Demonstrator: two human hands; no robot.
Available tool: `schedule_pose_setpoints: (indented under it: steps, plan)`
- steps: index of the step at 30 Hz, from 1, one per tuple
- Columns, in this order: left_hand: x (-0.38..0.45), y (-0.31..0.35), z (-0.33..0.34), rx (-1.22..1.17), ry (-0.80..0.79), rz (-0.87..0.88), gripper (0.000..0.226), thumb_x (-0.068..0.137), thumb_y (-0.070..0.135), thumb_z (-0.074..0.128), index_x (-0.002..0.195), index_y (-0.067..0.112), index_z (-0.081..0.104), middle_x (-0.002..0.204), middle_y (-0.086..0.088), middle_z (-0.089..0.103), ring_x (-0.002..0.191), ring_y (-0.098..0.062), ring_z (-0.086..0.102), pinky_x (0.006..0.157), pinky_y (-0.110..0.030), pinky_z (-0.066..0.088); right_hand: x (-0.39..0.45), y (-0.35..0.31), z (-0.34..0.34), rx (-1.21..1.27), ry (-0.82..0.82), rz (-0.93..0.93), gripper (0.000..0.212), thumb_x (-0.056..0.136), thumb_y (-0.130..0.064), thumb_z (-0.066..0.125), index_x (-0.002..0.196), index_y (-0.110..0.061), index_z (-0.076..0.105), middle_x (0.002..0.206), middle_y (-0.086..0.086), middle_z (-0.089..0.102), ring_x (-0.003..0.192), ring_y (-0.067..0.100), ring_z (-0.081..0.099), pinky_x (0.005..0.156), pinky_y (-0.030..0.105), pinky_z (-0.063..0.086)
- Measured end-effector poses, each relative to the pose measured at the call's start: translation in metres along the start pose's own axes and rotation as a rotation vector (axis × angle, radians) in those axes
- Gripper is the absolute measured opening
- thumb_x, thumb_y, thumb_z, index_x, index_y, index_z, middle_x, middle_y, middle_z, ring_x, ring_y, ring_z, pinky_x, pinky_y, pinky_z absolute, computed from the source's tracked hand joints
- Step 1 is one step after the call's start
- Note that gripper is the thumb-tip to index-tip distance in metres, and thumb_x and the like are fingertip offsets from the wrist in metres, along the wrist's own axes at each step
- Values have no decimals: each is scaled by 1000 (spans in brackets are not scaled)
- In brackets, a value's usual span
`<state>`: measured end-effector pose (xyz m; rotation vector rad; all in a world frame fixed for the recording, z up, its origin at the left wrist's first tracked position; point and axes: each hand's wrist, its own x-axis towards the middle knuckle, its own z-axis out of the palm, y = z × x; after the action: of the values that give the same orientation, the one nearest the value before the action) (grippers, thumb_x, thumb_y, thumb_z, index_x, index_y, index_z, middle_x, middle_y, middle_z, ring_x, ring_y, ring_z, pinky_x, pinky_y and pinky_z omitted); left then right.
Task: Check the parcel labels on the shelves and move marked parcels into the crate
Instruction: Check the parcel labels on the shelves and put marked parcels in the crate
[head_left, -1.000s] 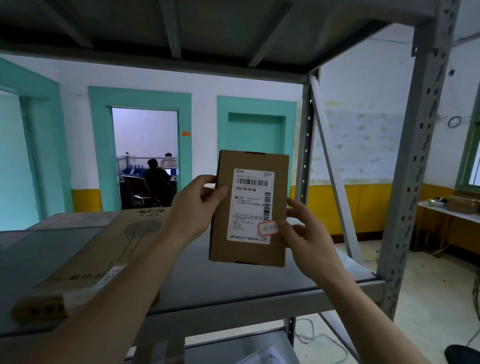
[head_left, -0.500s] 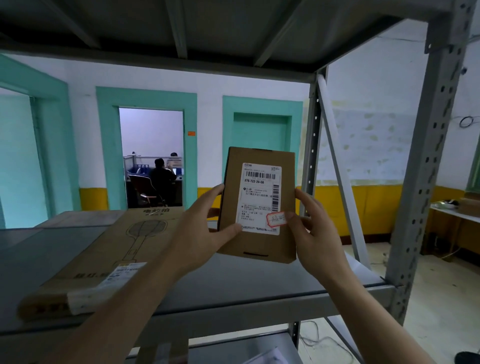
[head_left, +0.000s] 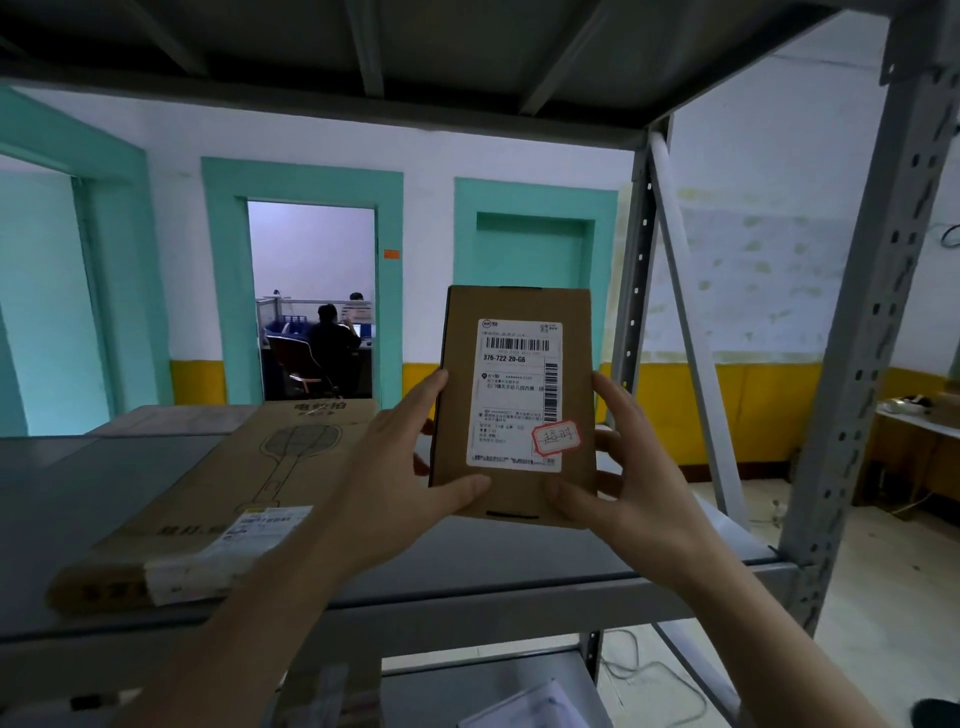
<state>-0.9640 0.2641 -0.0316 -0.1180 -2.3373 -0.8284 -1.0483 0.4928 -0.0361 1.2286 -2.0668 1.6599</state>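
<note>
Parcel (head_left: 514, 405) upright above shelf (head_left: 519, 566), both hands gripping its edges.

A small parcel (head_left: 514, 405) is held upright above the shelf (head_left: 519, 566), with the left hand (head_left: 400, 483) on its left edge and the right hand (head_left: 628, 473) on its right edge. A label (head_left: 519, 395) sits on the face turned toward the camera, and a sticker (head_left: 555, 438) lies on the label's lower right corner. To the left, a long flat box (head_left: 218, 493) lies on the shelf, and behind it stands a doorway (head_left: 310, 301).
</note>
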Motion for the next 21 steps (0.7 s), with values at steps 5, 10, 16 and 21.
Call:
schedule_pose_setpoints:
  steps: [5, 10, 16, 21]
  plan:
    - [-10, 1, 4, 18, 40, -7, 103, 77, 49, 76, 154, 43, 8, 147, 16, 38, 109, 4, 43, 79, -7, 37, -8, -3, 0, -37, -27, -21, 99, 79, -9, 80, 150, -43, 21, 145, -21, 39, 120, -1, 52, 76, 19, 57]
    - [-18, -1, 6, -27, 74, 24, 103, 76, 49, 77, 153, 46, 8, 141, 23, 36, 120, 6, 37, 90, -17, 45, -12, -7, 0, -63, -29, -31, 101, 77, -13, 82, 146, -50, 19, 144, -22, 39, 120, 0, 52, 74, 20, 57]
    - [-23, 4, 3, 5, 75, 54, 102, 79, 43, 77, 154, 42, 9, 151, 28, 22, 132, 6, 28, 81, -1, 37, -13, -7, 0, -53, -33, -17, 101, 77, -13, 82, 140, -59, 18, 137, -13, 50, 120, 4, 54, 76, 21, 58]
    - [-21, 3, 1, 11, 68, 87, 97, 79, 44, 76, 153, 44, 14, 158, 27, 14, 140, 1, 24, 88, -6, 41, -12, -8, 0, -52, -36, -24, 101, 78, -11, 81, 138, -62, 18, 138, -13, 50, 120, 4, 55, 78, 23, 59]
